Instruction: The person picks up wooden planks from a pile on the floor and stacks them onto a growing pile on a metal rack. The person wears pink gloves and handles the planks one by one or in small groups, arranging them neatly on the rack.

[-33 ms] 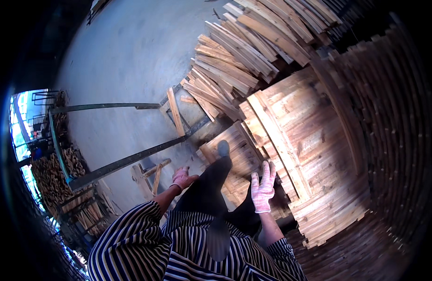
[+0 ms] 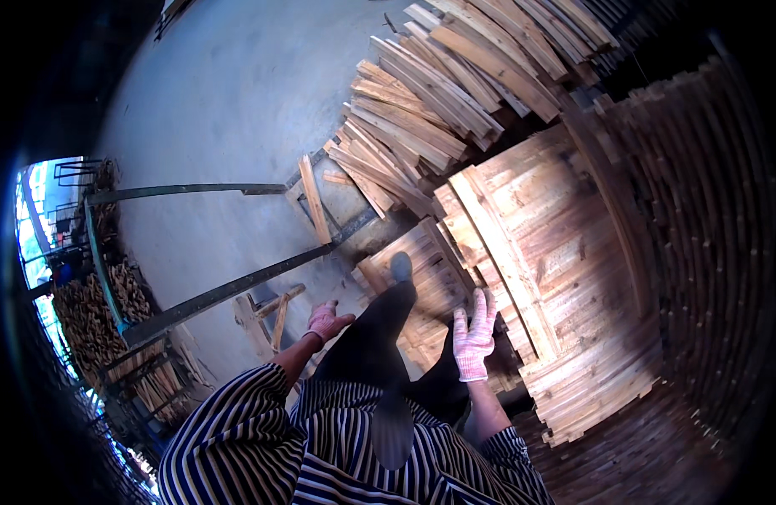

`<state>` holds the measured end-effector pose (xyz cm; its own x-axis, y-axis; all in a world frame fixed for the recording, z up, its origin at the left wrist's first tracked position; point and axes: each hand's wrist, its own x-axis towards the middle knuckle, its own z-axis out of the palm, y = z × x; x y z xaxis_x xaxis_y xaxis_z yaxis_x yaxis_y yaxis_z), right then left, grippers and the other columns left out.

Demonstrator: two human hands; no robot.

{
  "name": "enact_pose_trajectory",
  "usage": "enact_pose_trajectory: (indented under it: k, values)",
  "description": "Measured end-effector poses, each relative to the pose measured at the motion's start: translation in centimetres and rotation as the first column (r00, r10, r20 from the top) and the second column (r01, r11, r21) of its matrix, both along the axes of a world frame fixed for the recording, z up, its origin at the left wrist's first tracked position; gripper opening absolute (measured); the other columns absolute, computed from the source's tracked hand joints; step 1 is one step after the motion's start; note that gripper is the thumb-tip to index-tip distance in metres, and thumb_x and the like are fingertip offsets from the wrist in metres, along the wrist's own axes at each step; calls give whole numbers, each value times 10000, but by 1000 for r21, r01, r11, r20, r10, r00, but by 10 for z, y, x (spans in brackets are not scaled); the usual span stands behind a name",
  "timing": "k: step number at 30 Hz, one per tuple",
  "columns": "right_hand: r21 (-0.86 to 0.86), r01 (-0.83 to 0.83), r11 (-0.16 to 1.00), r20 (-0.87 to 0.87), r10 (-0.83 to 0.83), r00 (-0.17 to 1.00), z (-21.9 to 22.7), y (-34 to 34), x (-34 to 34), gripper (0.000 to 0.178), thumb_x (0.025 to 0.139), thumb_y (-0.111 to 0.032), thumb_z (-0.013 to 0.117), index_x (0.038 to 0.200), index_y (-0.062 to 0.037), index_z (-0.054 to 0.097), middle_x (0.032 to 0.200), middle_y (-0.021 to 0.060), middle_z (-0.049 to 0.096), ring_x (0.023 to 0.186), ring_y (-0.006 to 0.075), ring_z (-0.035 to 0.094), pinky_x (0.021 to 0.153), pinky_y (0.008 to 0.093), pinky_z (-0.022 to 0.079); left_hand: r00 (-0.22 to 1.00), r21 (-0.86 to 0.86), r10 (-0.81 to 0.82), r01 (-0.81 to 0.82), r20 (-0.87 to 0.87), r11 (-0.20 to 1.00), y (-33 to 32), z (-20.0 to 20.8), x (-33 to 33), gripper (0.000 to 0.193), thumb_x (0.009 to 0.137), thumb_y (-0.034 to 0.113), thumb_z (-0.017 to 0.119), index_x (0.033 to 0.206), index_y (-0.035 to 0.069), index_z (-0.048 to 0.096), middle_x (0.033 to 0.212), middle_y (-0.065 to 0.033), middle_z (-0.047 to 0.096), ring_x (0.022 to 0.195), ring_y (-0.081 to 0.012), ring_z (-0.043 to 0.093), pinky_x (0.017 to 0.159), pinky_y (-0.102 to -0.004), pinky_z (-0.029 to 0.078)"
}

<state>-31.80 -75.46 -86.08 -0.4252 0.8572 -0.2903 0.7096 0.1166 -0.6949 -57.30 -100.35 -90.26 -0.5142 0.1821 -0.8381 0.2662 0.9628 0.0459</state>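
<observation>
My left hand [image 2: 327, 322], in a pink-and-white knitted glove, hangs beside my left leg and holds nothing. Its fingers point forward, with the thumb apart. My right hand [image 2: 474, 337] wears a matching glove. Its fingers are stretched out and spread, with nothing in them, close to the left edge of a stack of wooden boards [image 2: 565, 244]. Whether the fingertips touch the stack I cannot tell. One long pale board [image 2: 507, 261] lies across the top of that stack. Between my hands, my foot [image 2: 401, 267] stands on or beside lower wooden boards [image 2: 430, 295].
Loose boards [image 2: 421, 126] lie heaped ahead. A dark metal frame [image 2: 236, 286] runs along the left, with a small wooden stand [image 2: 278, 316] near my left hand. Tall rows of stacked wood [image 2: 699, 227] rise at the right. More piled wood [image 2: 89, 316] stands far left.
</observation>
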Motion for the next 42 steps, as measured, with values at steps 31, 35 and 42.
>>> enact_pose_trajectory:
  k: [31,35,42]
  values:
    - [28,-574,818,374,524,765,-217,381,-417,914,852,-431,742,1568,-91,287,1588,230,357,1440,401,399,1154,491,382,706,447,563,-708,430,546,110,-143,-110,692,962,418,699,1458,-15,487,1401,-175,579,1320,-259,521,1131,-346,387]
    - [92,-596,798,494,483,723,-288,405,-474,1018,826,-464,767,1595,-87,217,1644,229,252,1512,370,285,1177,550,325,576,352,685,-817,446,457,97,-152,-88,688,969,410,690,1456,-29,481,1408,-182,570,1315,-267,526,1123,-376,405]
    - [88,-365,927,692,207,692,-313,380,-502,927,730,-478,847,1466,-146,390,1426,187,520,1324,347,513,1058,531,429,285,170,905,-955,316,242,39,-169,-54,703,952,287,725,1483,-60,422,1466,-227,509,1367,-295,487,1169,-395,366]
